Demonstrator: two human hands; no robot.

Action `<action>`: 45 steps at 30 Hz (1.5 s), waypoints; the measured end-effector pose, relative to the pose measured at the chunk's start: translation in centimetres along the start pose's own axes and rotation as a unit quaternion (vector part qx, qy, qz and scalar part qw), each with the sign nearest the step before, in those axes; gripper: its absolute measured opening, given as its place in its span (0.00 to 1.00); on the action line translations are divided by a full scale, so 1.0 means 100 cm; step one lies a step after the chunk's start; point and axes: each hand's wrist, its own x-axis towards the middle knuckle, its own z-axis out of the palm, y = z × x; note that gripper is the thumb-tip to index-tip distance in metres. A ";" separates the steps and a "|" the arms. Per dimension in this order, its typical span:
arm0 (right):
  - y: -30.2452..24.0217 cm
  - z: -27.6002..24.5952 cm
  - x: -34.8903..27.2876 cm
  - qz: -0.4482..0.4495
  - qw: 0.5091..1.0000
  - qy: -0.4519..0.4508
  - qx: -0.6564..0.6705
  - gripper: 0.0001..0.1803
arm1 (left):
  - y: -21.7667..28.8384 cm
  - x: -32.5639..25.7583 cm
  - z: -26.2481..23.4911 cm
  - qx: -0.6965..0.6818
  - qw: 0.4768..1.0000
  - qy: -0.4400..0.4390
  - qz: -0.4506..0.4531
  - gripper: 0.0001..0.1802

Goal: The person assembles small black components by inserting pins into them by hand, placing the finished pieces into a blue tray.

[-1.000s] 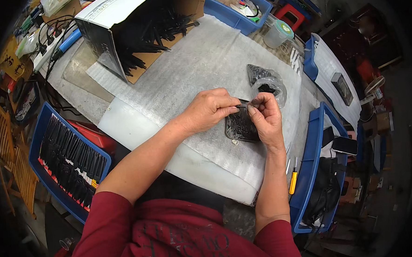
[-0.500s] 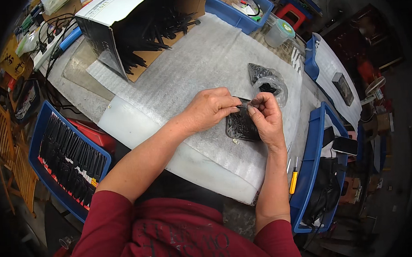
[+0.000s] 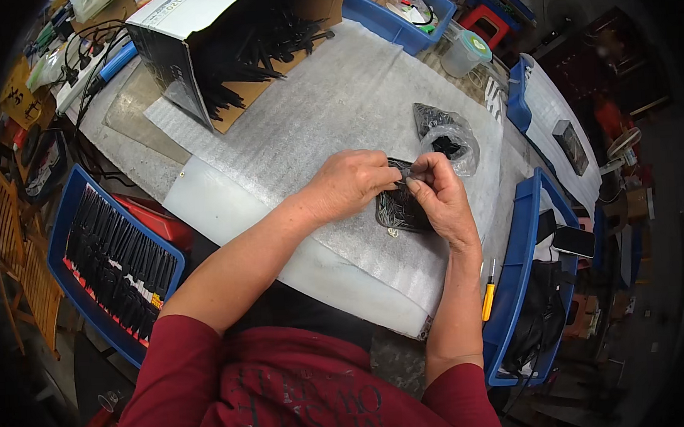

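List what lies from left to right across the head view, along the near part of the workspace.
Blue bin of black parts → left hand → right hand → yellow-handled screwdriver → blue bin holding black cables.

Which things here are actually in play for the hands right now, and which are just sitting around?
In play:
- left hand and right hand, fingertips pinching a small dark part
- black dish of small parts under the hands
- white foam sheet they work on

Lying about:
- clear bag
- cardboard box of black strips
- blue bin of black parts
- yellow-handled screwdriver
- lidded tub
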 end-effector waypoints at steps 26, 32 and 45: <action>0.035 -0.033 0.007 0.030 0.947 0.280 -0.154 0.06 | -0.002 0.002 0.002 -0.078 0.991 0.026 -0.107 0.06; 0.038 -0.022 0.017 -0.055 0.877 0.263 -0.398 0.07 | -0.004 0.000 0.003 -0.069 0.990 0.027 -0.116 0.06; 0.028 -0.023 0.029 0.116 0.813 0.130 -0.556 0.11 | -0.004 0.000 0.001 -0.081 0.989 0.022 -0.124 0.07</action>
